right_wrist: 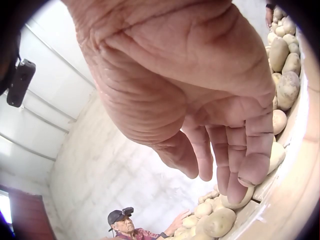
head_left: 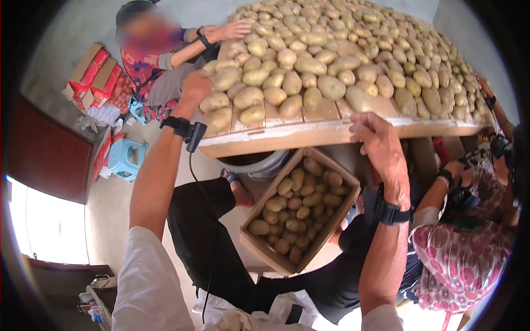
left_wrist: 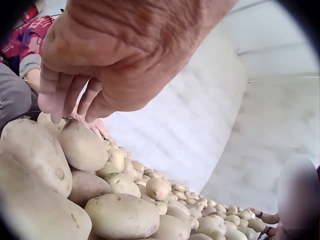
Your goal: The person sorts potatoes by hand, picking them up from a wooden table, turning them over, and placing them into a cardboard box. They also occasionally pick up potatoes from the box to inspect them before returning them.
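Potatoes (head_left: 331, 87) lie spread over a cardboard-topped table with a pale front edge (head_left: 309, 131). My left hand (head_left: 196, 88) is at the table's left end beside the nearest potatoes. In the left wrist view that hand (left_wrist: 115, 55) hangs over a potato (left_wrist: 82, 146), fingers loosely bent downward; whether the tips touch it cannot be told. My right hand (head_left: 378, 142) hovers at the front edge, fingers relaxed. The right wrist view shows this hand (right_wrist: 200, 95) holding nothing, its fingertips close to potatoes (right_wrist: 220, 222) near the edge.
Below the table edge, between my legs, stands a cardboard box (head_left: 251, 240) of potatoes, with a grey bucket (head_left: 265, 165) behind it. One person (head_left: 146, 66) reaches over the pile at the left; another (head_left: 458, 237) sits at the right. A blue stool (head_left: 126, 157) and red boxes (head_left: 94, 69) are at the left.
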The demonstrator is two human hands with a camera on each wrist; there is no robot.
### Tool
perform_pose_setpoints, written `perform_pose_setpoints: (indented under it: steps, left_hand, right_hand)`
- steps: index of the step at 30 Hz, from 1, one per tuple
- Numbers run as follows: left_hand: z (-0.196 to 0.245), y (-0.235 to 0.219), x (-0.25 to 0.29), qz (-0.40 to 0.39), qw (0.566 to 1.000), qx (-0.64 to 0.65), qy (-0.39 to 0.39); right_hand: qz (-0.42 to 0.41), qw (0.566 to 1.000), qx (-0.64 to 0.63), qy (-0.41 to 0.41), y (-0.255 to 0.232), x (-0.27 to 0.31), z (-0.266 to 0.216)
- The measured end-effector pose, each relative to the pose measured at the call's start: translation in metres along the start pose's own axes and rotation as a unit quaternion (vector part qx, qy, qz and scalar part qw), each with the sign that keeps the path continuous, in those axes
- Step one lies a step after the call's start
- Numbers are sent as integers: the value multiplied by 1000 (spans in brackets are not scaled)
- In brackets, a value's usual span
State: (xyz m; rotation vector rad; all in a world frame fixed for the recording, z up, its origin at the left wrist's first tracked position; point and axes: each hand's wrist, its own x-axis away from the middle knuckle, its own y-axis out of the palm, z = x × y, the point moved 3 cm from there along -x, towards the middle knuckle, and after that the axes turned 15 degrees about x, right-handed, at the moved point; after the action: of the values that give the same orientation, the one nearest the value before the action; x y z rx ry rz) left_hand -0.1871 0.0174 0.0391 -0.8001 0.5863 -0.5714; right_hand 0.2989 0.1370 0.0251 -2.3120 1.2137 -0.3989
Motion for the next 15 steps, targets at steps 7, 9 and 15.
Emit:
perform_pose_setpoints:
  steps: [7,9,15]
  left_hand:
    - [83,-6,131,-25,982,142,122]
    - [93,9,176,-63,979,144,132]
    - [56,99,288,-325,916,233,41]
  right_hand:
    - [34,995,66,-74,0,-5,5]
    - [40,992,76,-89,1,-8,6]
    - [28,999,8,-24,-3,9,-12]
